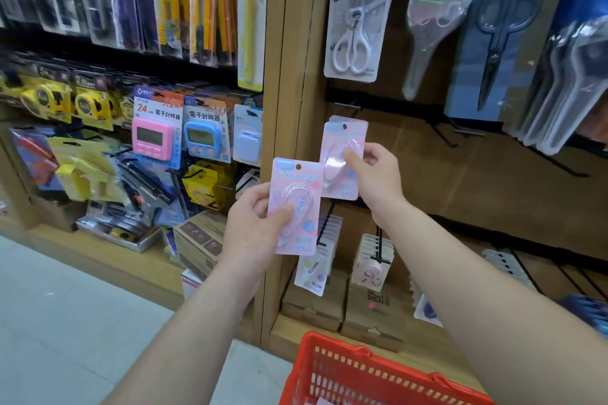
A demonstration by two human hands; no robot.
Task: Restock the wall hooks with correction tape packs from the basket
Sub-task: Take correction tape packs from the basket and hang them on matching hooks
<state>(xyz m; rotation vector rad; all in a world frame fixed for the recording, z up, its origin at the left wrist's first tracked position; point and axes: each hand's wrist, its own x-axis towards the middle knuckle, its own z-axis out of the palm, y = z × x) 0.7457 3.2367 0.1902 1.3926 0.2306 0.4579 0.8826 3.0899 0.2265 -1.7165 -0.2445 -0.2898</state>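
My left hand (pixel 253 227) pinches a pink correction tape pack (pixel 296 204) upright in front of the wooden post. My right hand (pixel 375 171) holds a second pink correction tape pack (pixel 343 158) higher up, thumb on its clear blister, its hang hole near a black wall hook (pixel 348 107). Lower hooks carry rows of hung tape packs (pixel 329 240) and another row of packs (pixel 373 260). The red basket (pixel 362 371) sits at the bottom edge below my arms; something pink shows at its bottom.
Packaged scissors (pixel 355 16) hang above on the brown board, more to the right. Empty black hooks (pixel 454 131) jut out at mid height. The left bay holds timers (pixel 154 138), tape measures and cutters. Cardboard boxes (pixel 371 309) stand on the low shelf.
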